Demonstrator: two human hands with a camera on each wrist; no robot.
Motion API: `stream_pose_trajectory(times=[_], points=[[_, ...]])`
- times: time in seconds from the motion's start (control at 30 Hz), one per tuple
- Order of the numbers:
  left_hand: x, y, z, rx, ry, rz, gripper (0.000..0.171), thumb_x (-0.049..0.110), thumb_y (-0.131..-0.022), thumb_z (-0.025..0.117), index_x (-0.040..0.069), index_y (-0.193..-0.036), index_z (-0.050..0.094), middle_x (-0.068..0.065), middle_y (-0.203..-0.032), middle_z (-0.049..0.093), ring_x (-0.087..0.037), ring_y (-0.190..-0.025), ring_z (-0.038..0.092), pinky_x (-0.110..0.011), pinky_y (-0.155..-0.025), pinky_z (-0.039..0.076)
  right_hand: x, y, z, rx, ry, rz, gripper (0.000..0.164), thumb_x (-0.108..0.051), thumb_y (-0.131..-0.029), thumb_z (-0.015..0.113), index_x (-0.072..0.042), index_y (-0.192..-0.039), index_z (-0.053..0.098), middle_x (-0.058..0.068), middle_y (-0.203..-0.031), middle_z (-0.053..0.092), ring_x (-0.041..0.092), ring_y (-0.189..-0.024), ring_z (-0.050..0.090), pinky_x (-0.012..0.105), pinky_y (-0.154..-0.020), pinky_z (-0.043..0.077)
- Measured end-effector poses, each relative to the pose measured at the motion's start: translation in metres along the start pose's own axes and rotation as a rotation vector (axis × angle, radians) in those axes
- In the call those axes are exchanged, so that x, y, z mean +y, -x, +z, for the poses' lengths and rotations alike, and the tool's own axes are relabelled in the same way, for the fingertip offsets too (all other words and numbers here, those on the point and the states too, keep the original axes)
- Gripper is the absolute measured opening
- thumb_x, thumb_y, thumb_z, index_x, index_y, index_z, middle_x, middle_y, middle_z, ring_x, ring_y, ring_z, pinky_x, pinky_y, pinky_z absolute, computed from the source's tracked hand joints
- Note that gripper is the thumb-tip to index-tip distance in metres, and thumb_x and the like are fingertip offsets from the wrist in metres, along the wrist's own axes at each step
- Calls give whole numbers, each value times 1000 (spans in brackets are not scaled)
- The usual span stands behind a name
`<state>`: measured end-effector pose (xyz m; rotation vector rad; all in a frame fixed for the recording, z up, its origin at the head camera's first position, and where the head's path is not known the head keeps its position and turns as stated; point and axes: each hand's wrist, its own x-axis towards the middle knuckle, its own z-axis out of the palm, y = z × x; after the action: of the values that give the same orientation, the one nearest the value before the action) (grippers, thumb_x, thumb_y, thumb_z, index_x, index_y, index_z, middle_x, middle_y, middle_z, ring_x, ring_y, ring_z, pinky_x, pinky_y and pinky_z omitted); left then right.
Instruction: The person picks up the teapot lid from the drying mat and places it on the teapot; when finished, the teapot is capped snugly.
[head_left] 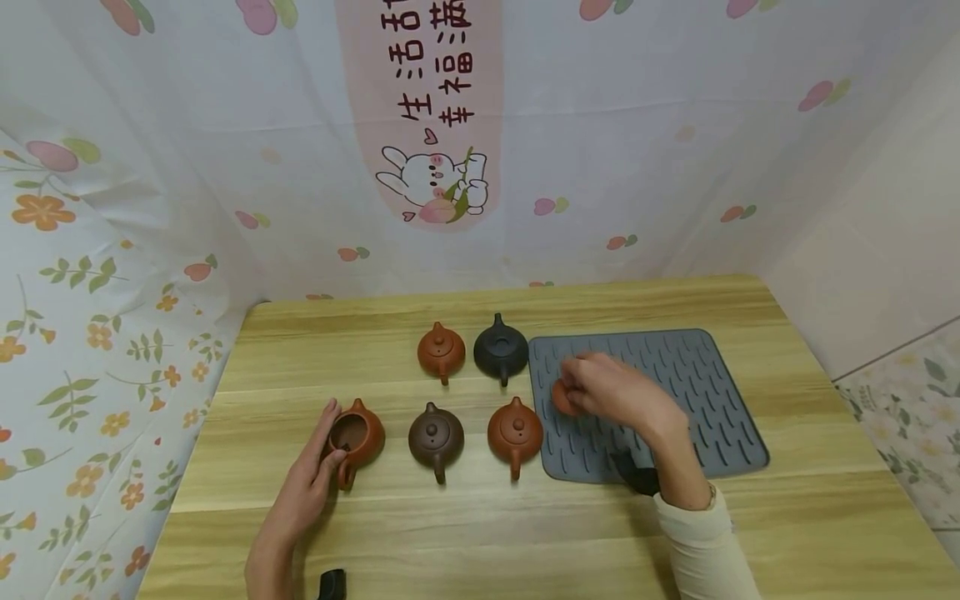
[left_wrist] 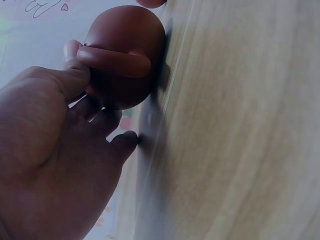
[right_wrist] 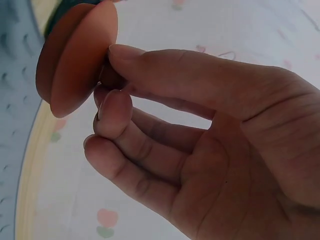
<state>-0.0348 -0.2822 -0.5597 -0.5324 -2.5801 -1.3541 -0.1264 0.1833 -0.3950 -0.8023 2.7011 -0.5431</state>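
Observation:
At the left of the table, my left hand [head_left: 307, 471] grips the side of a reddish-orange teapot [head_left: 372, 437], thumb at its rim. The pot has no lid, and its hollow inside shows in the head view. In the left wrist view the teapot's handle [left_wrist: 115, 62] faces the camera. Above the grey mat my right hand [head_left: 611, 392] pinches a round orange teapot lid [right_wrist: 82, 60] by its knob. The knob is mostly hidden by the thumb and fingertips. The lid's edge faces the mat in the right wrist view.
A grey ridged mat [head_left: 660, 375] lies at the right. Between the hands stand a dark brown teapot [head_left: 437, 437] and an orange teapot [head_left: 515, 429], both lidded. Behind them are another orange teapot [head_left: 441, 350] and a black teapot [head_left: 501, 350]. A printed curtain [head_left: 570, 150] hangs behind the table.

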Motion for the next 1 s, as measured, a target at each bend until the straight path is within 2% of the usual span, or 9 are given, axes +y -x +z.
stream_pose_trajectory(times=[0.13,0.27,0.3,0.33,0.5,0.53,0.67,0.8,1.0], points=[[-4,1,1,-14,4,-27,71,2,-114,54,14,-177,24,5,-184,20,16,-158,15,-1,-120,17,-13,-5,-3,-7,-6,-33,30,5,-101,71,-13,-83,56,0,-80,50,13,-72,45,27,-64,38],[11,-2,-1,-11,24,-30,67,0,-113,54,5,-174,27,-18,-182,25,17,-157,16,0,-119,17,-24,-11,-3,-15,5,-59,30,7,-100,70,-13,-82,57,-1,-80,49,13,-71,45,25,-63,37],[12,-3,-1,-10,21,-28,67,-1,-113,54,4,-174,27,-17,-182,24,18,-157,15,0,-119,17,-26,-12,-3,-17,8,-64,30,7,-100,69,-13,-81,57,-1,-80,49,13,-71,45,24,-62,37],[18,-4,-2,-10,21,-31,66,-2,-113,54,1,-173,28,-24,-180,26,19,-156,15,0,-119,17,-27,-13,-3,-18,8,-68,30,7,-100,69,-13,-81,57,-1,-80,49,13,-71,45,24,-62,36],[10,-1,-2,-12,6,-32,68,-3,-112,53,3,-175,25,-13,-183,23,18,-157,14,0,-119,16,-30,-15,-1,-22,14,-77,32,9,-100,68,-13,-81,55,-1,-79,47,12,-70,43,23,-61,34],[14,-2,-3,-12,16,-37,68,-3,-112,53,2,-174,26,-20,-181,25,18,-157,15,0,-119,16,-31,-15,-2,-24,15,-73,32,9,-100,68,-13,-81,55,-1,-79,47,12,-70,43,23,-61,34],[24,-3,-4,8,33,-26,65,0,-113,53,2,-173,28,-24,-179,28,18,-156,18,0,-118,18,-37,-17,-3,-34,17,-63,30,9,-100,68,-12,-83,56,0,-80,47,13,-70,43,24,-61,34],[21,-2,-4,19,35,-14,65,3,-114,53,4,-174,29,-16,-181,27,16,-156,19,0,-119,18,-45,-21,-4,-41,30,-87,27,5,-102,69,-13,-85,57,0,-79,47,13,-69,44,23,-60,34],[20,-3,-3,12,33,-15,63,4,-115,53,1,-173,29,-17,-181,27,18,-156,18,0,-119,18,-54,-27,-4,-54,51,-113,22,3,-104,69,-11,-89,62,0,-80,50,14,-72,45,23,-61,35]])
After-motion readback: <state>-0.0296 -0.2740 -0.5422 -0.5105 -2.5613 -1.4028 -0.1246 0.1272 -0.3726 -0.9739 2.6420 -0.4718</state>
